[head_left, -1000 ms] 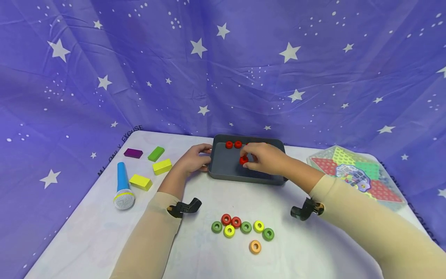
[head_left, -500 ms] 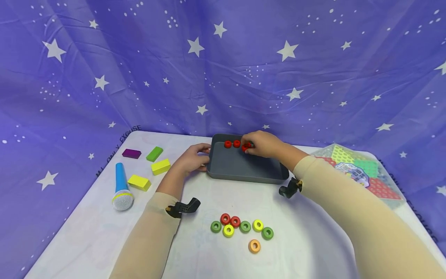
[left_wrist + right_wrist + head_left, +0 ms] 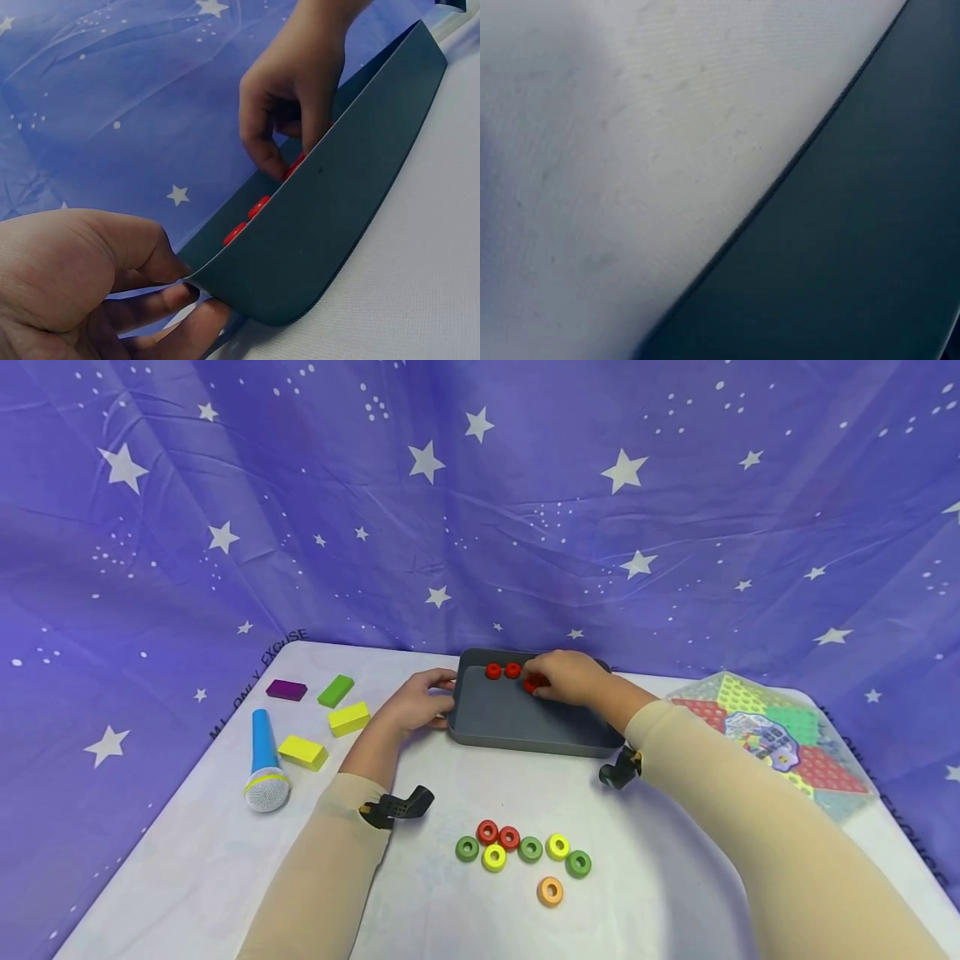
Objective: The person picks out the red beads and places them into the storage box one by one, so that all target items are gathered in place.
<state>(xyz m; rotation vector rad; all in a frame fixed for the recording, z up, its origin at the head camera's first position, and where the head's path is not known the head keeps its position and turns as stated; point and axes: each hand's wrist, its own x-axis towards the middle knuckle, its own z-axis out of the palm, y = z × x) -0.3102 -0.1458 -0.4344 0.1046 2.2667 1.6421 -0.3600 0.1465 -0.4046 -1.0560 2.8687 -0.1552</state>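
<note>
A dark grey tray (image 3: pixel 517 739) stands at the back of the table. My left hand (image 3: pixel 422 700) holds its left end, fingertips at the rim corner in the left wrist view. Inside the tray, my right hand (image 3: pixel 564 677) pinches a red ring (image 3: pixel 530 687) between thumb and fingers, low over the tray floor near the back wall. Left of that hand, a red ring (image 3: pixel 492 671) and another red ring (image 3: pixel 512 670) sit in a row along the back. The right hand covers part of the tray behind it. Only tablecloth and tray wall (image 3: pixel 840 225) show in the right wrist view.
In front lie loose rings: red (image 3: pixel 487 832), yellow (image 3: pixel 494 858), green (image 3: pixel 578 864) and orange (image 3: pixel 550 892). At left are a toy microphone (image 3: pixel 266 760), yellow blocks (image 3: pixel 303 752), a green block (image 3: pixel 336 691) and a purple block (image 3: pixel 287 690). A hexagonal game board (image 3: pixel 772 735) lies right.
My right hand has carried the red ring from the middle of the tray to the row along its back wall. The left hand stays at the tray's left end.
</note>
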